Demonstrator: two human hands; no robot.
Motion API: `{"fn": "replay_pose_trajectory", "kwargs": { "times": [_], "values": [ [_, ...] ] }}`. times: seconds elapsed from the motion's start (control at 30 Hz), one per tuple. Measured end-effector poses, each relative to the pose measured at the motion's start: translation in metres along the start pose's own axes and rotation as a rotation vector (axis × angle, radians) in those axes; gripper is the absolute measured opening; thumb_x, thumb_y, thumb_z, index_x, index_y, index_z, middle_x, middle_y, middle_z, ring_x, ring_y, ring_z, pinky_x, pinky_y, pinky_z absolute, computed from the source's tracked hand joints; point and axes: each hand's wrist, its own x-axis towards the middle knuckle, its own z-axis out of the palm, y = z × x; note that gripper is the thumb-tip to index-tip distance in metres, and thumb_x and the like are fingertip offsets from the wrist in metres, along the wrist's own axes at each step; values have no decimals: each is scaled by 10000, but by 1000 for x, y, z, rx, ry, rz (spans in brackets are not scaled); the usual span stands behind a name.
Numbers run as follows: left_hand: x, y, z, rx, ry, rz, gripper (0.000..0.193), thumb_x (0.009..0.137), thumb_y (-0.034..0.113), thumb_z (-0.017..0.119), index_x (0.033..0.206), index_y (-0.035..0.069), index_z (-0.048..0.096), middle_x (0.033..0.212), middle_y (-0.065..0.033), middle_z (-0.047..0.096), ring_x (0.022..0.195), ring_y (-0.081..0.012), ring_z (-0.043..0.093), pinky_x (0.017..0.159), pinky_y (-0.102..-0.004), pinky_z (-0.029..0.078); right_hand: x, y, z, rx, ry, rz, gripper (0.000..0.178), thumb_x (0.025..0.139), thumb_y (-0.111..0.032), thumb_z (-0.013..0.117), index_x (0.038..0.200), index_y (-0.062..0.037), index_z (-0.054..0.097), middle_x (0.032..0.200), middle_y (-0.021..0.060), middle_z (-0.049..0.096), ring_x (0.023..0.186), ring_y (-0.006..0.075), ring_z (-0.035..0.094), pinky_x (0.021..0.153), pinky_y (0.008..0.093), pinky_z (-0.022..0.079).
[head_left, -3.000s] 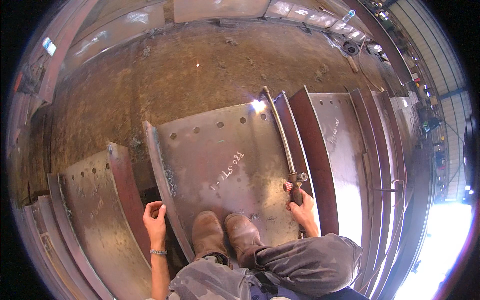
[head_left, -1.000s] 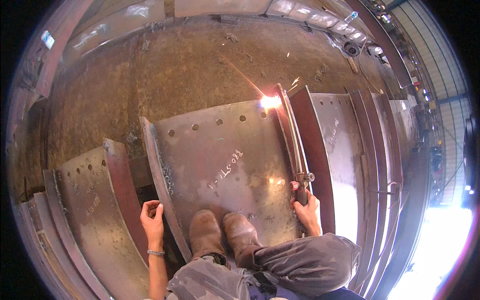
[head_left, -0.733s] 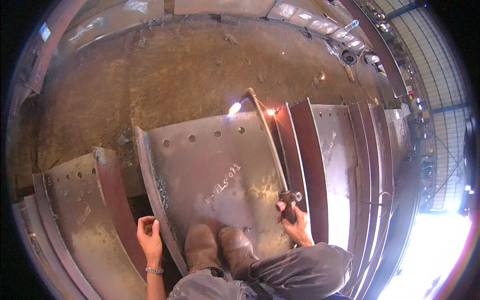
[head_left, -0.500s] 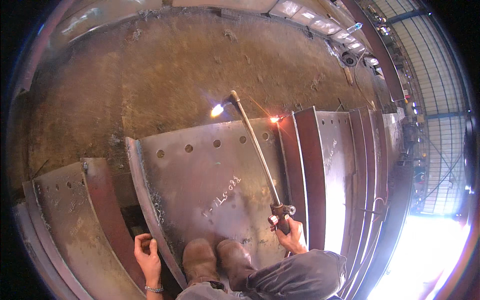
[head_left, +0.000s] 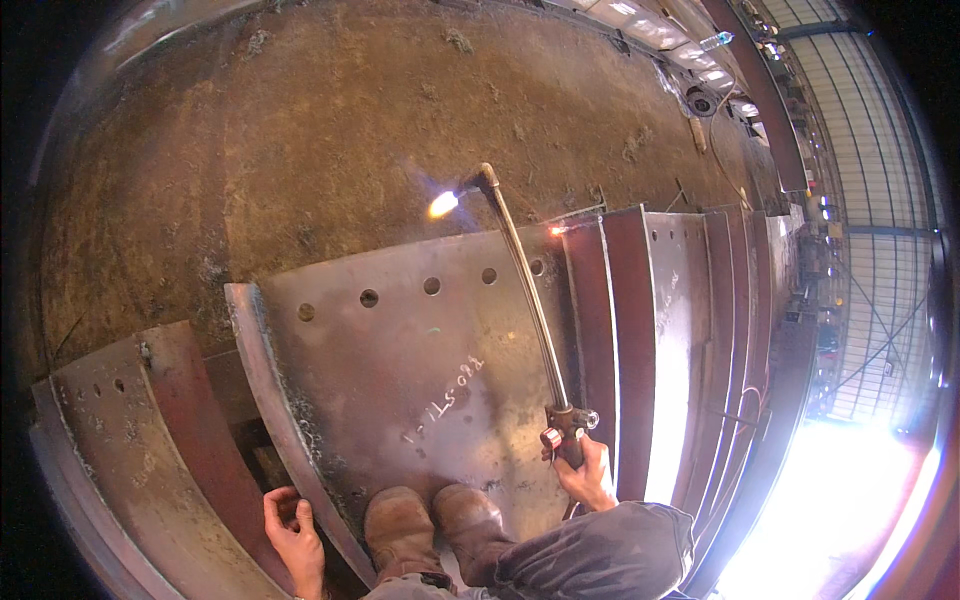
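My right hand [head_left: 588,474] is closed around the handle of a cutting torch [head_left: 528,277], just below its valve knobs. The long torch tube slants up and away to the left, and at its bent head a yellow-white flame [head_left: 442,205] burns, pointing left over the ground. Beneath the torch lies a steel beam [head_left: 380,350] with a row of round holes along its far end and chalk marks. A small spot on its far right corner [head_left: 556,231] glows orange. Loosely curled, thumb apart, my left hand [head_left: 293,535] holds nothing beside the beam's left flange [head_left: 272,385].
My brown boots [head_left: 398,525] stand on the beam. More steel beams [head_left: 590,300] line the right side, and another beam [head_left: 120,420] lies at left with a dark gap before it. Brown ground [head_left: 330,140] with scattered scrap stretches beyond. A plastic bottle [head_left: 716,41] lies far right.
The torch head and flame have shifted slightly right and up in the picture. The corner's orange glow has become smaller with fewer sparks. My left hand has dropped a little, its thumb moving off the fingers.
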Motion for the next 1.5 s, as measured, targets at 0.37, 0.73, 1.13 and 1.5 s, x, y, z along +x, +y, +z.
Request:
{"fn": "replay_pose_trajectory", "kwargs": {
  "times": [0.37, 0.73, 1.13, 1.5],
  "values": [
    [5, -9, -5, 3, -5, 16, 256, 952, 137, 699, 1132, 20, 560, 1027, -60, 612, 911, -151, 594, 764, -310, 519, -19, 10, -12, 17, 186, 65, 277, 802, 30, 644, 1073, -28, 654, 845, 75, 741, 764, 162, 729, 725, 297, 564],
    [4, -21, -1, 29, 60, 121, 180, 940, 127, 709, 1027, 5, 611, 907, -25, 635, 842, -124, 601, 782, -295, 493, -49, 52, -23, 120, 361, 140, 310, 746, 15, 589, 1049, 12, 655, 741, 67, 704, 675, 145, 693, 684, 303, 563],
    [32, 39, -2, -2, 181, 393, 200, 901, 185, 769, 904, 3, 687, 820, -4, 652, 792, -107, 576, 750, -281, 478, -68, 48, -19, 45, 328, -19, 255, 733, -122, 682, 966, -50, 605, 729, 259, 634, 762, 466, 651, 667, 504, 495],
    [-23, 323, 79, 447, -561, 671, 322, 1027, 275, 549, 1040, 3, 721, 959, -41, 727, 851, -108, 638, 764, -257, 478, -69, 62, -44, 80, 306, -98, 290, 735, -91, 659, 1005, -9, 590, 780, 269, 642, 790, 473, 637, 697, 528, 490]
  ]
}}
